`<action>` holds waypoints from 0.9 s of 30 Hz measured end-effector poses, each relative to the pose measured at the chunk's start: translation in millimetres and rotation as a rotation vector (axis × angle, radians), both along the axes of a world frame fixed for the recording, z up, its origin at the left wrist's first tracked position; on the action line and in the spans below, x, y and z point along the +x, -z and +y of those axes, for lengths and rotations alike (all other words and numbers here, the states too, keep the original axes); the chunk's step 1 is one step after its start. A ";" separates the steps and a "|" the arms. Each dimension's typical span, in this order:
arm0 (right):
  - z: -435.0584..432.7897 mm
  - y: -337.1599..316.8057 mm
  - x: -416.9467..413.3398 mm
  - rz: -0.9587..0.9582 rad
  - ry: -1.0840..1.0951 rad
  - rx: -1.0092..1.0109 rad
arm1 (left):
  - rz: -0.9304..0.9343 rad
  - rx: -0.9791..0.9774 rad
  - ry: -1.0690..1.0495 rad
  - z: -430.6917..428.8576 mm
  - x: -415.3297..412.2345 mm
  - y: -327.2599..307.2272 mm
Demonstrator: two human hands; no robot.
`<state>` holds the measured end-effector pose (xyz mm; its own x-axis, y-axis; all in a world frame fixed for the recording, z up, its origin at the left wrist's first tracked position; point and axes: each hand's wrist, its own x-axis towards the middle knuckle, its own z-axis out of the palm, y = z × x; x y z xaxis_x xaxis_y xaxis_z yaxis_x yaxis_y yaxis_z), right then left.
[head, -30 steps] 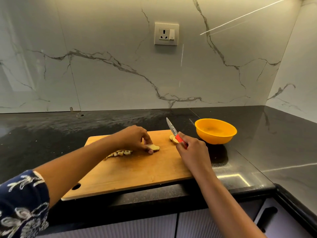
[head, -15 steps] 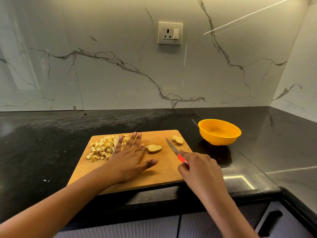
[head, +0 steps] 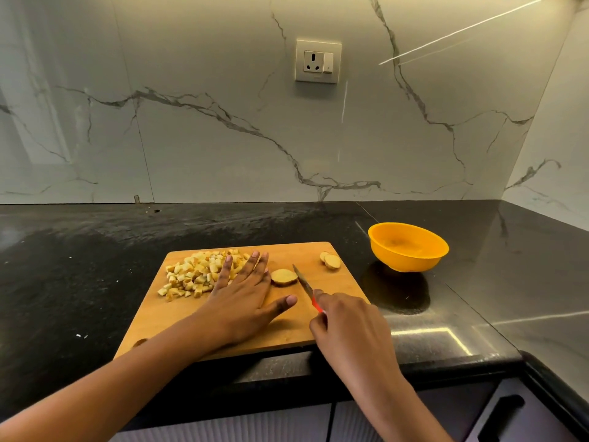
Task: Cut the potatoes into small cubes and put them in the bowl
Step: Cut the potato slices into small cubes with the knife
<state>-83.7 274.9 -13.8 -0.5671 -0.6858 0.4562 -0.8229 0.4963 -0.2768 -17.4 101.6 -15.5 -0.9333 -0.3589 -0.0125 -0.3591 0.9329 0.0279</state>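
Observation:
A wooden cutting board lies on the black counter. On its far left sits a pile of several small potato cubes. My left hand lies flat on the board with straight fingers, fingertips against the pile's right side. Just right of it is a potato slice. Two more slices rest at the board's far right corner. My right hand grips a red-handled knife, blade pointing toward the single slice. The orange bowl stands to the right of the board, with no potato visible inside.
The black counter runs to a marble backsplash with a wall socket. Its front edge lies just below the board. A cabinet handle shows at the lower right.
My left hand let go of the potato slice and flattened beside the cube pile. My right hand drew the knife back toward me, away from the far slices.

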 end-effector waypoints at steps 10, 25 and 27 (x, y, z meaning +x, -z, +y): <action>11.2 0.2 -13.5 -0.010 0.063 -0.040 | 0.018 0.016 0.459 -34.2 2.8 -19.1; 6.4 2.0 -2.8 -0.045 -0.052 -0.057 | -0.024 -0.010 0.635 -76.6 6.3 -19.1; 4.6 2.4 -3.1 -0.044 -0.050 -0.046 | -0.026 -0.012 0.645 -77.5 6.3 -18.7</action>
